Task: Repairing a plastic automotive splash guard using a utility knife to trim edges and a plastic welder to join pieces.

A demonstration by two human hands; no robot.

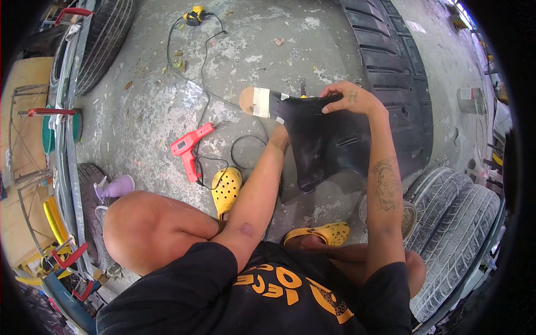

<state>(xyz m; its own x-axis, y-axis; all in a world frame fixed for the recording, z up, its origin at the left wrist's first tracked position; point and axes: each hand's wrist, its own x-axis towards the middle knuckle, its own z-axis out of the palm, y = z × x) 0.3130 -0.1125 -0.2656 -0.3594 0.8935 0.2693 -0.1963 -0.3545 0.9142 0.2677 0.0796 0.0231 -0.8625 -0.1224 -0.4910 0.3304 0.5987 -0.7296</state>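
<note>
My right hand (346, 99) grips the upper edge of a black moulded plastic piece (329, 139), fingers curled over it. My left hand (282, 134) is behind the piece's left side, its fingers hidden. The piece's narrow arm points left and has whitish tape (261, 102) across it and a tan rounded tip (246, 100). On the floor to the left lies a pink pistol-shaped electric tool (186, 149) with a thin metal tip and a cord. A large ribbed black plastic panel (391, 67) lies beyond my right hand.
Yellow clogs (226, 187) are on my feet. Tyres (458, 234) lie at right, near a metal can (470, 100). Another tyre (100, 44), clamped metal rails (72, 139) and a lilac spray bottle (117, 187) are at left. A yellow corded device (194, 15) lies ahead.
</note>
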